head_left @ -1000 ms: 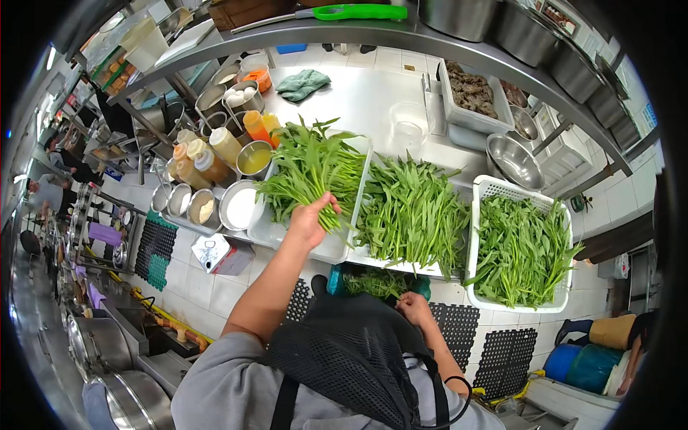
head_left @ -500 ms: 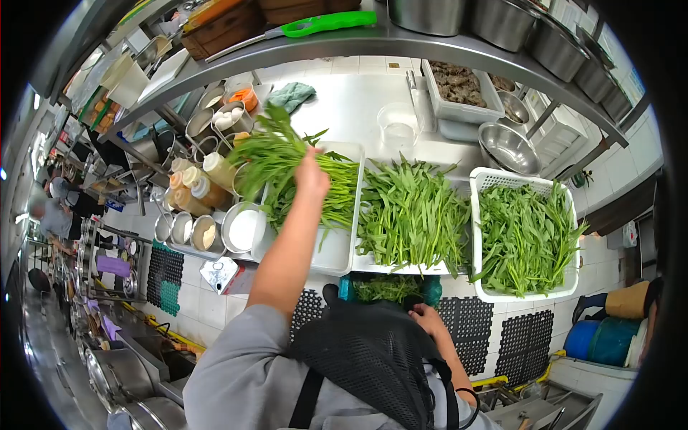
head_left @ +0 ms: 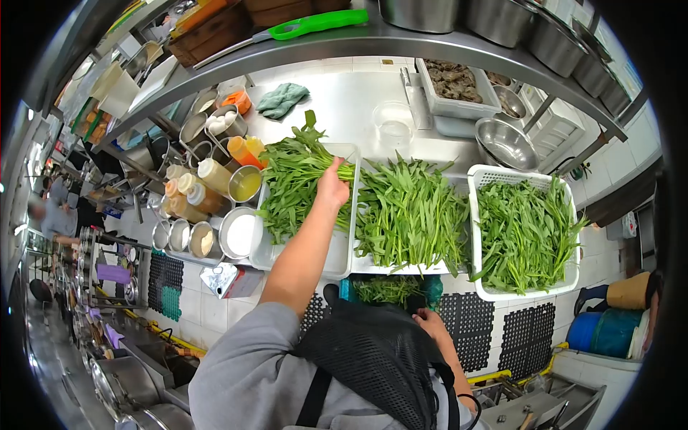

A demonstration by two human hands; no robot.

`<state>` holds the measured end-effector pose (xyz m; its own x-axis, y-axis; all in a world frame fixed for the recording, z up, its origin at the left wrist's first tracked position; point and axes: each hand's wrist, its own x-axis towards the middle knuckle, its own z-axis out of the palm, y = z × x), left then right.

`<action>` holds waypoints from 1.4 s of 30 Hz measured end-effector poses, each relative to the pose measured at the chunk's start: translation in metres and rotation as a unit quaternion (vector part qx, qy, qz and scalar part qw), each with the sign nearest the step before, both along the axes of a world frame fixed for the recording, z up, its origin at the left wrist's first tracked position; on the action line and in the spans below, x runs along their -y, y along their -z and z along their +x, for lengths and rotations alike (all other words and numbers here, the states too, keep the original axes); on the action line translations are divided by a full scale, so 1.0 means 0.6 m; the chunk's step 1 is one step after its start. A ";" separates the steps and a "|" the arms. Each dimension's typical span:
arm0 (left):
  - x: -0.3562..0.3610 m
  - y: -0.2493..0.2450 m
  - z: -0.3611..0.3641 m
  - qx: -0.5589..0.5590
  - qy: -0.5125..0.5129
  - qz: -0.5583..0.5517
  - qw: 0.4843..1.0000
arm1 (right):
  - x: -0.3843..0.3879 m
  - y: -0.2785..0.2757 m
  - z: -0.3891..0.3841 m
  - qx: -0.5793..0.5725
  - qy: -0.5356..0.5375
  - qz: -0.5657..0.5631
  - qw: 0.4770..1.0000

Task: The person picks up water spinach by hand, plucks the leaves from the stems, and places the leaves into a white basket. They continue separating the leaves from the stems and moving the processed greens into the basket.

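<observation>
My left hand [head_left: 334, 188] is closed around the stems of a bunch of leafy greens [head_left: 299, 168], which looks like water spinach. The bunch lies over a white plastic tray [head_left: 337, 266], with its leaves pointing left and up. My right hand [head_left: 431, 324] hangs low by my black apron [head_left: 365, 351], fingers loosely apart with nothing seen in them. It is beside a green tub [head_left: 433, 290] holding more greens. A second pile of greens [head_left: 412, 215] spreads out right of the tray. Further right, a white perforated basket [head_left: 475, 236] is full of cut greens.
Sauce bottles [head_left: 213, 174], a bowl of yellow liquid [head_left: 245, 185] and a container of white powder [head_left: 240, 233] stand left of the tray. Behind are a green cloth [head_left: 282, 100], a knife [head_left: 413, 100] and a steel bowl [head_left: 506, 145]. A steel shelf [head_left: 430, 44] crosses overhead.
My left hand has moved right and slightly down, and the raised bunch has come down over the tray. The yellow bowl and bottles behind it now show. My right hand has barely moved.
</observation>
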<state>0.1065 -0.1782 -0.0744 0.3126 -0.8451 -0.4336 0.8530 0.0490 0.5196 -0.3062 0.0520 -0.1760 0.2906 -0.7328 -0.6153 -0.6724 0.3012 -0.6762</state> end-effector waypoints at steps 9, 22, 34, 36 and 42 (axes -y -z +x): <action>-0.138 -0.117 -0.039 0.111 0.137 0.028 0.984 | 0.005 0.023 0.000 0.012 -0.026 0.020 0.999; -0.005 -0.218 0.100 0.900 0.385 -0.047 0.198 | -0.004 0.025 0.003 0.013 -0.008 0.037 0.999; -0.047 -0.180 0.082 0.904 0.394 0.159 0.044 | 0.012 0.026 0.016 0.010 -0.002 0.027 1.000; -0.065 -0.164 0.086 0.910 0.381 0.154 0.051 | 0.011 0.032 0.018 0.006 -0.006 0.027 1.000; -0.105 -0.092 0.100 0.952 0.217 0.046 0.210 | 0.015 0.012 0.023 -0.004 -0.019 0.042 0.999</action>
